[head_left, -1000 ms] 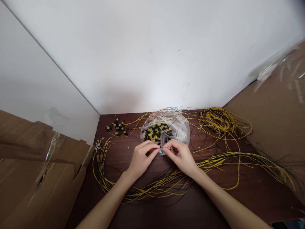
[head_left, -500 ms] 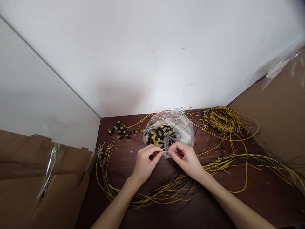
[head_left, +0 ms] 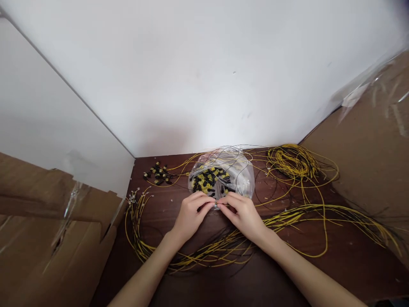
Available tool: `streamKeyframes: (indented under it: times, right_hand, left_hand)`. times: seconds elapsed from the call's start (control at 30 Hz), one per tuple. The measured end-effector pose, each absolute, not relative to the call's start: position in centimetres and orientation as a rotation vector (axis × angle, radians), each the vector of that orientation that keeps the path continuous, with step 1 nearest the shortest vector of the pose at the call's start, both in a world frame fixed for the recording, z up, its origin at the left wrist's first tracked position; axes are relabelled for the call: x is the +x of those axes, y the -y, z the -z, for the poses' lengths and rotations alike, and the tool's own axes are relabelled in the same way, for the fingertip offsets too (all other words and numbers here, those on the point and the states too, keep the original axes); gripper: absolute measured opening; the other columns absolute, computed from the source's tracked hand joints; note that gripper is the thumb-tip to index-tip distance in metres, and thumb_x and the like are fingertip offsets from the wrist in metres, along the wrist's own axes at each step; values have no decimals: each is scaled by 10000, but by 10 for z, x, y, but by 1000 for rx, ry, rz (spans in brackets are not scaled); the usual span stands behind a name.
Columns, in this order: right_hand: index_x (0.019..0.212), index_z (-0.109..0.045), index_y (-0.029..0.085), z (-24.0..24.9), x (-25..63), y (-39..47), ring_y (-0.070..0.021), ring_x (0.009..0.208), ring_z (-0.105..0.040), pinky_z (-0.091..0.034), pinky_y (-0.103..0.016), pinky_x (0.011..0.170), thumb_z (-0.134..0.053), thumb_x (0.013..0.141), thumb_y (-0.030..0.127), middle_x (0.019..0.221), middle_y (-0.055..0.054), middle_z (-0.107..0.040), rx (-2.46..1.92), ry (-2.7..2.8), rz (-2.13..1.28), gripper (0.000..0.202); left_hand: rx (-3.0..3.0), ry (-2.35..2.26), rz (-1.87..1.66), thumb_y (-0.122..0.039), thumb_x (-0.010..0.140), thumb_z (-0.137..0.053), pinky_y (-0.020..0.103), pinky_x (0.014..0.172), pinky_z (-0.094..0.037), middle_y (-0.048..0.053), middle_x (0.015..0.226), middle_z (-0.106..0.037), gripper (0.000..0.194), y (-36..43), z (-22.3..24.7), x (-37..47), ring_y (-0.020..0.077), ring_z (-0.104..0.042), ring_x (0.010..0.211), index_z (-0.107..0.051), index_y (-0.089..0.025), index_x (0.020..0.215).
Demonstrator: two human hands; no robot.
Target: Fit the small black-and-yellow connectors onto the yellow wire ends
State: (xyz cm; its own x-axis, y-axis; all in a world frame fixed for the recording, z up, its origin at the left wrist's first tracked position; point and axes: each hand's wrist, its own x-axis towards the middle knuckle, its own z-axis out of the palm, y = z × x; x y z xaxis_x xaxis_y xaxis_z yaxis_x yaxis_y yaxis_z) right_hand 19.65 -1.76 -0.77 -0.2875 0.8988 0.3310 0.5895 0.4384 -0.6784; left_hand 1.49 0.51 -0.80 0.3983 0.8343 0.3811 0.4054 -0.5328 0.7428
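Observation:
My left hand and my right hand meet almost tip to tip over the near edge of a clear plastic bag. Both are closed in a pinch of thumb and forefinger. Between the fingertips runs a thin wire; its ends are hidden by the fingers. Just beyond the hands, small black and yellow connectors lie in the bag. Below the wrists a long bundle of yellow and black wires curves across the brown table.
At the back left sits a cluster of wired connectors. Wire ends with small pale tips fan out on the left. A coil of yellow and black wire lies at the back right. Cardboard and a white wall enclose the table.
My fingertips have come closer together, narrowing the gap where the wire shows. Both hands keep their pinch. The view has shifted slightly, so the scene sits a little further left.

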Motion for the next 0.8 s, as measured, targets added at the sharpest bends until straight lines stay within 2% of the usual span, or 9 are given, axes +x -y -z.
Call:
streamKeyframes:
  times: [0.33,0.8]
  right_hand:
    - [793,-614,166,4,194,19,-115,605,-499,-378,-227,567,-538,844,177,713,-8,-587,-1259,1910,-642,92]
    - [884,-646,168,7,198,19,-129,696,-559,-415,-236,625,-485,898,235,829,-43,-631,-1116,2083,-538,175]
  left_hand:
    - [2352,-1026,-1007,-212,886,-516,252,716,-446,45,779,-619,165,-1,10,16,139,-560,753,-646,-143,812]
    - [2365,-1055,-846,-297,915,-446,242,692,-410,32,788,-612,214,2,7,13,140,-561,727,-569,-163,801]
